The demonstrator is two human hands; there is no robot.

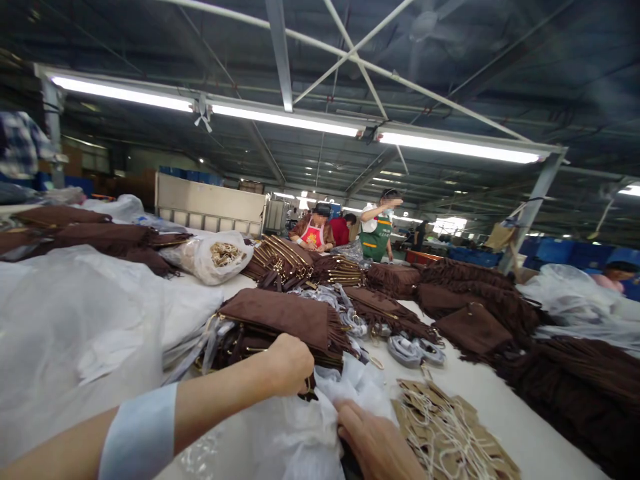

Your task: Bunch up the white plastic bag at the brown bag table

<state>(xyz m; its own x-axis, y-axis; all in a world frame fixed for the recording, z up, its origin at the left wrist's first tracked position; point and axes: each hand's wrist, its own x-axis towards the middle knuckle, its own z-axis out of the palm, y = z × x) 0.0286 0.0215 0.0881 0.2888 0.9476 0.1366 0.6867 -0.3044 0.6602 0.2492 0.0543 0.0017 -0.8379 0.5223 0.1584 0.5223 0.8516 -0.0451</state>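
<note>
Gripping the brown fringed bag (pixel 280 319) on the table (pixel 520 427), my left hand (pixel 290 363) fists its near edge; my right hand (pixel 375 443) presses flat on the white plastic wrap (pixel 300 427), best kept taut.

At the bottom centre, the left hand (pixel 287 363) rests on a stack of brown fringed suede bags (pixel 280 323), the right hand (pixel 375 443) on crumpled white plastic wrap (pixel 300 427). Tan paper tags with white strings (pixel 450 433) lie lower right on the long white table (pixel 525 427).
</note>
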